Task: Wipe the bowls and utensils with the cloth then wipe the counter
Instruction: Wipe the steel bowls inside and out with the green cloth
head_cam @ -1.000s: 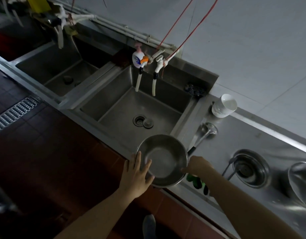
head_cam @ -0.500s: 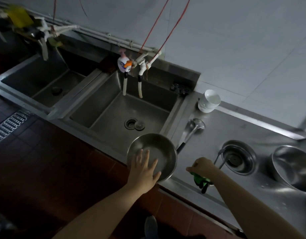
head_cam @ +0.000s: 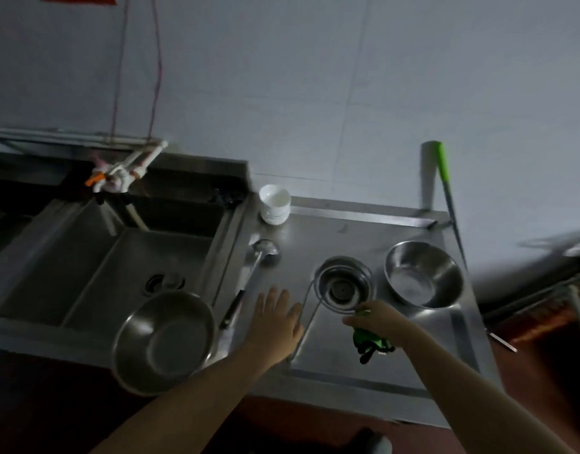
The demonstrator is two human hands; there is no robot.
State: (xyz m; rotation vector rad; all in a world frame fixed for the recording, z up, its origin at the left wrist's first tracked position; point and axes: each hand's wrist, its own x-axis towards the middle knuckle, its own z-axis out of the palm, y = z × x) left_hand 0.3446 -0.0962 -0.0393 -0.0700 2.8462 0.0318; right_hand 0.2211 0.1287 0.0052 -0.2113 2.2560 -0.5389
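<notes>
A steel bowl sits at the front edge of the sink rim, left of my arms. My left hand hovers flat with spread fingers over the steel counter, empty. My right hand grips a bunched green cloth that hangs below it. Between my hands lies a wire strainer with a long thin handle. A second steel bowl stands to the right. A steel ladle with a dark handle lies along the counter's left side. White bowls are stacked at the back.
A deep steel sink with a drain and white taps fills the left. A green-handled tool leans on the wall at the back right. The counter's right edge drops to a reddish floor.
My left hand has let go of the steel bowl, which now rests on the sink rim, and moved right over the counter. My view swung right, showing the strainer and second bowl.
</notes>
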